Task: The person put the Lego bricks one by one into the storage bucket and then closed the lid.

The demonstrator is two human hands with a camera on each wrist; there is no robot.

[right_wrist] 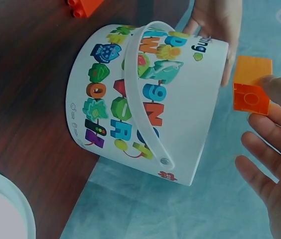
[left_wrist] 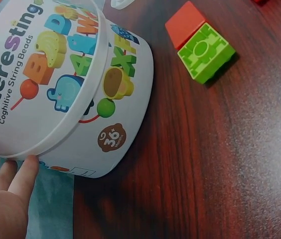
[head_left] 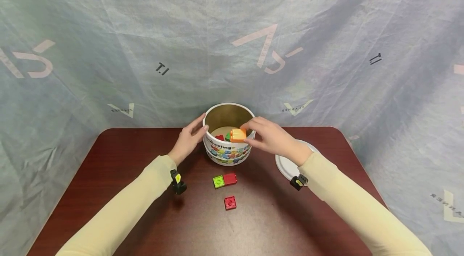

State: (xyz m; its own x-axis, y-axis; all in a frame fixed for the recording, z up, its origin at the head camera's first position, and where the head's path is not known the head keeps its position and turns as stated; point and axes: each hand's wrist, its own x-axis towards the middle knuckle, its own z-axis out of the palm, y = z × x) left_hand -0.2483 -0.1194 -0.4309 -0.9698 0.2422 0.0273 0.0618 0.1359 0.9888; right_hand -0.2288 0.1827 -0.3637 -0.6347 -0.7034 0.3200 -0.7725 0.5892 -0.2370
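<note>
A white printed bucket (head_left: 227, 152) stands near the back of the table, its top uncovered. Over its right rim my right hand (head_left: 270, 137) pinches an orange toy block (right_wrist: 251, 85) between thumb and fingers; the other fingers are spread. My left hand (head_left: 189, 140) rests on the bucket's left side, fingers extended along the outside and thumb at the rim (left_wrist: 56, 142). Down in the bucket lie a green block (head_left: 228, 137) and a red block (head_left: 219, 138), partly hidden by the front wall.
In front of the bucket, a lime-green block (left_wrist: 206, 52) lies against a red block (left_wrist: 186, 24). Nearer the front is another red block (head_left: 230, 202). A white round lid (head_left: 288, 167) lies right of the bucket, partly under my right forearm. A grey cloth (head_left: 203, 46) hangs behind the table.
</note>
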